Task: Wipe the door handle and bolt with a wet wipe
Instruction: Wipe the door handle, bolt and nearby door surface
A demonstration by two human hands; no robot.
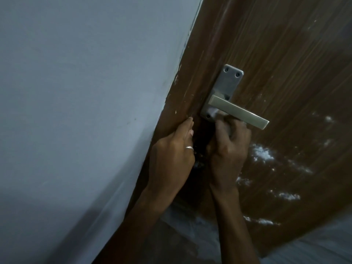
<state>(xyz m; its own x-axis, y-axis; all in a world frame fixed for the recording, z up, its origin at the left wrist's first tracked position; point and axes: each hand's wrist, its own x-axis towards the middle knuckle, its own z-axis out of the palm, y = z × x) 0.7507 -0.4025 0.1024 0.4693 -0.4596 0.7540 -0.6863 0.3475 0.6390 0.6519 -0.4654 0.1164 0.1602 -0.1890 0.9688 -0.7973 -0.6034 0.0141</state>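
Note:
A silver lever handle juts to the right from a grey backplate on a brown wooden door. My right hand is just under the lever, fingers curled round a pale wet wipe pressed against the handle's neck and the plate's lower end. My left hand, with a ring on one finger, rests with straight fingers on the door's edge left of the handle. The bolt is hidden; the gap between my hands is dark.
A pale blue-grey wall fills the left half, meeting the door frame. White smudges mark the door's lower right. A grey floor shows at the bottom.

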